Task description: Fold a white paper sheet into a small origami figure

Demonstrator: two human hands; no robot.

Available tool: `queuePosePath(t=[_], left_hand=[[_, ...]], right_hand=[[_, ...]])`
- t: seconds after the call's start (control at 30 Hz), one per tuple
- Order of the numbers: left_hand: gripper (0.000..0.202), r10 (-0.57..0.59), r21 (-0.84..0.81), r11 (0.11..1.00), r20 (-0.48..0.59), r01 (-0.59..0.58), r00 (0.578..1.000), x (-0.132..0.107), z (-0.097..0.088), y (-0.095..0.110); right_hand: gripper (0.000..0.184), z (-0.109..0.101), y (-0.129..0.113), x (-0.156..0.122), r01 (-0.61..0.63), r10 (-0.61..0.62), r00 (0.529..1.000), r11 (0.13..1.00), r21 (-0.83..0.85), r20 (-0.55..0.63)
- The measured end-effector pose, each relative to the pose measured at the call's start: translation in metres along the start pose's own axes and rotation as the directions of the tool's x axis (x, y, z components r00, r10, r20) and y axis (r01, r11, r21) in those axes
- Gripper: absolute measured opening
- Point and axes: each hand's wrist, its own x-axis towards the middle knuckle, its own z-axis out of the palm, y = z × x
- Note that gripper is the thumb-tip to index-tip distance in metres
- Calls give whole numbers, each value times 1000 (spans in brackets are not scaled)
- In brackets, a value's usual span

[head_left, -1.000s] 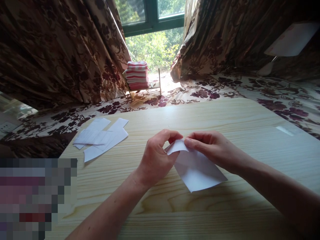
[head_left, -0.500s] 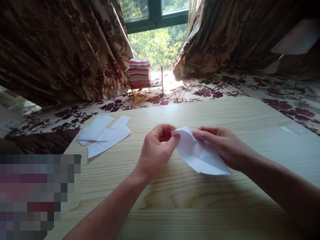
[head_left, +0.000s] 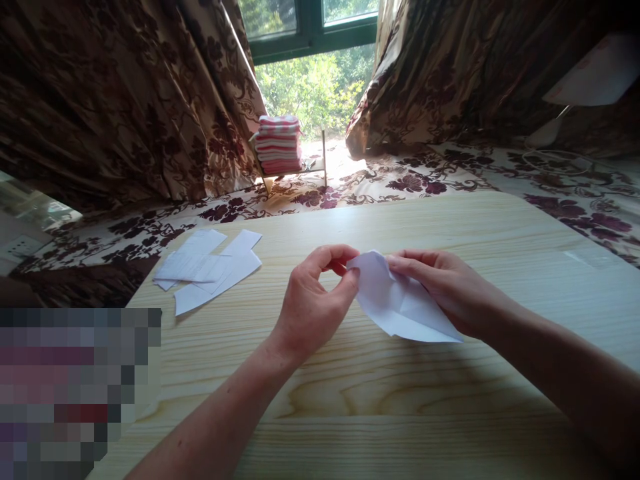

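Observation:
A white folded sheet of paper (head_left: 395, 303) is held just above the light wooden table (head_left: 380, 400). My left hand (head_left: 313, 307) pinches the paper's upper left corner between thumb and fingers. My right hand (head_left: 440, 290) lies over the paper's right side, its fingers closed on the top edge. The sheet bulges upward between the two hands, and its lower point rests near the table.
Several white paper strips (head_left: 205, 267) lie at the table's far left corner. Behind the table, a flowered cloth carries a stack of pink striped fabric (head_left: 279, 145) on a small wooden stand. Brown curtains frame a window. A white lamp (head_left: 595, 70) stands at the far right.
The paper has been lifted from lying flat and turned; its top now bulges between my hands. Both hands have shifted slightly up and to the right.

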Motion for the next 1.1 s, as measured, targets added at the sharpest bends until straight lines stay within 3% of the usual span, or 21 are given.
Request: queuePosePath(t=[0.17, 0.37, 0.47, 0.7, 0.93, 1.1], left_hand=[[16, 52, 90, 994, 68, -58, 996, -1, 1, 6], [13, 173, 227, 957, 54, -181, 983, -1, 1, 3], [14, 172, 218, 957, 98, -190, 980, -2, 3, 2], [16, -78, 29, 997, 132, 75, 988, -2, 3, 3], [17, -234, -203, 943, 159, 264, 959, 1, 2, 1], [31, -277, -236, 917, 205, 322, 939, 3, -3, 4]], right_hand=[[22, -1, 1, 0, 28, -28, 1000, 999, 24, 14], [28, -2, 3, 2, 37, -37, 999, 998, -42, 2], [27, -3, 3, 2, 35, -34, 999, 999, -34, 21], [24, 0, 1, 1, 34, -33, 999, 999, -20, 26], [26, 0, 4, 1, 41, -39, 998, 998, -47, 42], [29, 3, 4, -1, 120, -117, 993, 964, -236, 27]])
